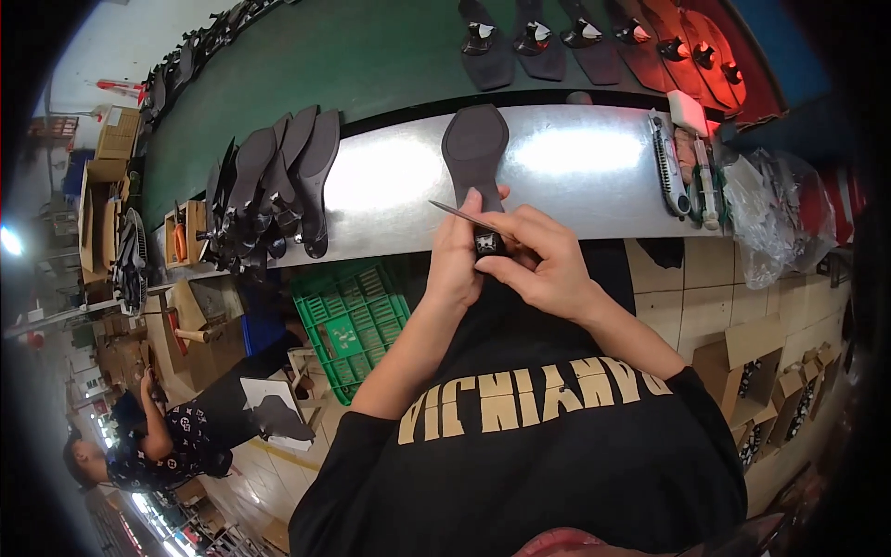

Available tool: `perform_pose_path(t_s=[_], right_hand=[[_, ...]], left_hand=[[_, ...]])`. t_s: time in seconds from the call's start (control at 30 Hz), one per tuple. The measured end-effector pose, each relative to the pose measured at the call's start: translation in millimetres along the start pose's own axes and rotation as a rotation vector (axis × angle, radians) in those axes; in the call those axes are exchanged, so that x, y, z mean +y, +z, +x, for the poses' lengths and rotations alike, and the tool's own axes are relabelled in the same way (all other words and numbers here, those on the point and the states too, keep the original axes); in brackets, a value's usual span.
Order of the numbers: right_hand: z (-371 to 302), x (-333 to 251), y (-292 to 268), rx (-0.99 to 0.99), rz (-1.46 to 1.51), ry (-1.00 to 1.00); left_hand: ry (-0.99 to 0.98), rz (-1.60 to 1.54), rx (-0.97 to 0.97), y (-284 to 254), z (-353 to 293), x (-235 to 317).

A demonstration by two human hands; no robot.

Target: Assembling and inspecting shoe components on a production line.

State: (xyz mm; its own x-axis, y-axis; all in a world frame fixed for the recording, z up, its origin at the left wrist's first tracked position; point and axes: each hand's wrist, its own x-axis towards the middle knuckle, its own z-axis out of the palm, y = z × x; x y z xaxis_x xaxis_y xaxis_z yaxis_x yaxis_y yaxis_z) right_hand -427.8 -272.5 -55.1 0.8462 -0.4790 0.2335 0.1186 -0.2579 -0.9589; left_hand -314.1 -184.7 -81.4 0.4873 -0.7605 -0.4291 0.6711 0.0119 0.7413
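Note:
A dark brown shoe sole (476, 139) points away from me over the metal bench edge, its broad end farthest off. My left hand (454, 251) is closed around the narrow end of this sole. A small glossy black heel (486, 243) shows between my hands. My right hand (538, 255) is closed on a slim, pointed metal tool (455, 214), whose tip sticks out to the left across my left fingers. The right thumb lies beside the heel. The tool's other end is hidden in my right hand.
Several soles with heels (269, 176) lie heaped on the left of the metal bench (380, 176). More stand along the green belt (390, 56). A utility knife (668, 167) and plastic bags (766, 213) sit right. A green crate (357, 325) is below; another person (167, 427) is left.

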Motion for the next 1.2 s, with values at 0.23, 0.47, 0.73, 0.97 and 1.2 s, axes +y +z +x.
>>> perform_pose_path(t_s=[0.23,0.47,0.73,0.97,1.2], right_hand=[[0.4,12.2,2.2,0.045,-0.006,-0.096],[5.3,15.5,-6.4,0.129,-0.137,-0.173],[-10.2,7.8,-33.6,0.127,0.406,0.311],[-21.0,-7.3,-28.1,-0.061,0.632,0.542],[-21.1,-9.2,-19.1,-0.125,0.952,0.703]], left_hand=[[0.06,-0.05,-0.008,4.1,2.8,-4.2],[-0.051,-0.185,-0.081,-0.2,6.5,-1.2],[0.038,-0.174,-0.215,-8.4,-4.5,10.7],[0.144,-0.115,-0.104,-11.0,-7.4,7.8],[0.278,-0.051,-0.075,-7.4,-15.8,1.0]])
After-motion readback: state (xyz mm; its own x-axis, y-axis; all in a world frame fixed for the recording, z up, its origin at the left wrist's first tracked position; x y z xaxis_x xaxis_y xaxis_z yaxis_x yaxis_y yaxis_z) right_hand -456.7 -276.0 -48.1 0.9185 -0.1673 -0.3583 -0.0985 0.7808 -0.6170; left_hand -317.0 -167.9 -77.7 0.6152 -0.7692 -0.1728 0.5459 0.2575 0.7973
